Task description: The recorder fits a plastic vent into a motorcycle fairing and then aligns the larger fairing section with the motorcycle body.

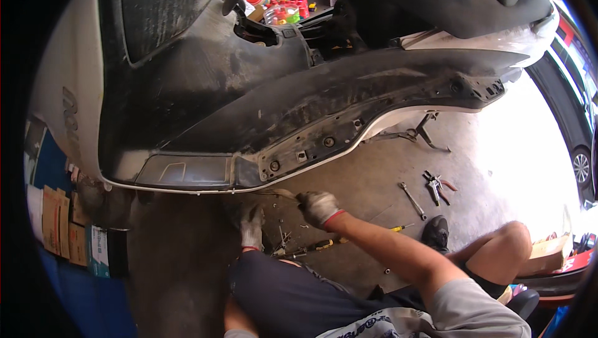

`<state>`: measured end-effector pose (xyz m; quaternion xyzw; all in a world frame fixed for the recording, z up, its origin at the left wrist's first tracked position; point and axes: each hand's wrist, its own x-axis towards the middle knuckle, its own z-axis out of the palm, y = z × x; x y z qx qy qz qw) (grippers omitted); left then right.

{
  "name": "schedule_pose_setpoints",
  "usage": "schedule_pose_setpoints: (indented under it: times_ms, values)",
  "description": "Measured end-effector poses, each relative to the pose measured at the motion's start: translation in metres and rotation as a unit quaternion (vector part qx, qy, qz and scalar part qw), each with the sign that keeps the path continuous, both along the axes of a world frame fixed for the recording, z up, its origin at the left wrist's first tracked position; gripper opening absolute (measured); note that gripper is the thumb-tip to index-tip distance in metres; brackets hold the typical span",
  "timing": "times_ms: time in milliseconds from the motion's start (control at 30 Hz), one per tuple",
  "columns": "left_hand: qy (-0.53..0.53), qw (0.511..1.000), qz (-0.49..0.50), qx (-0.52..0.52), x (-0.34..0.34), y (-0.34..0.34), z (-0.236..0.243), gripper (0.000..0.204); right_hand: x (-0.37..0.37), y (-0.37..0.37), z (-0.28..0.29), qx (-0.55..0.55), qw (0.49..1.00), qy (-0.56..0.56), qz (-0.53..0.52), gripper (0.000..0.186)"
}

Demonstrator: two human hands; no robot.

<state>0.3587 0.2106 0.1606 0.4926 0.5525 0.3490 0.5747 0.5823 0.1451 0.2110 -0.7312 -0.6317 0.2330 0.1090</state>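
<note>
A scooter (205,83) with a dusty black floorboard and white bodywork fills the upper view. Its lower side rail (311,155) is exposed, with several holes and clips. My right hand (319,207), in a grey work glove with a red cuff, is closed just below the rail's edge. A thin, pale brown curved piece (283,193) reaches from its fingers toward the scooter's underside; I cannot make out what it is. To the left, my left hand (251,226), gloved the same way, is raised under the footboard's edge beside my knee. Its fingers are dark and unclear.
On the floor lie a wrench (412,201), pliers (438,188), a yellow-and-black screwdriver (324,245) and several small metal parts (282,236). The scooter's stand (425,131) juts out beneath. Cardboard boxes (56,221) stand at left; a dark car (570,126) is at far right.
</note>
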Motion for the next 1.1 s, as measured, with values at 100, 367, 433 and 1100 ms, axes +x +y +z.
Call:
schedule_pose_setpoints:
  times_ms: [100, 367, 433, 1100]
  values:
    - [0.327, 0.935, 0.064, 0.123, -0.075, 0.0, -0.083, 0.071, 0.014, -0.012, 0.038, 0.122, 0.991, 0.013, 0.059, 0.024]
    - [0.49, 0.852, 0.014, -0.182, -0.071, -0.008, -0.111, 0.079, 0.097, -0.062, 0.117, 0.033, 0.983, -0.079, 0.165, 0.024]
    - [0.484, 0.867, 0.023, -0.118, -0.093, -0.005, -0.135, 0.077, 0.1, -0.074, 0.137, 0.044, 0.979, -0.078, 0.186, 0.025]
    - [0.305, 0.797, -0.319, 0.413, -0.008, 0.012, 0.181, 0.03, 0.297, -0.215, 0.278, 0.01, 0.968, -0.211, -0.135, 0.023]
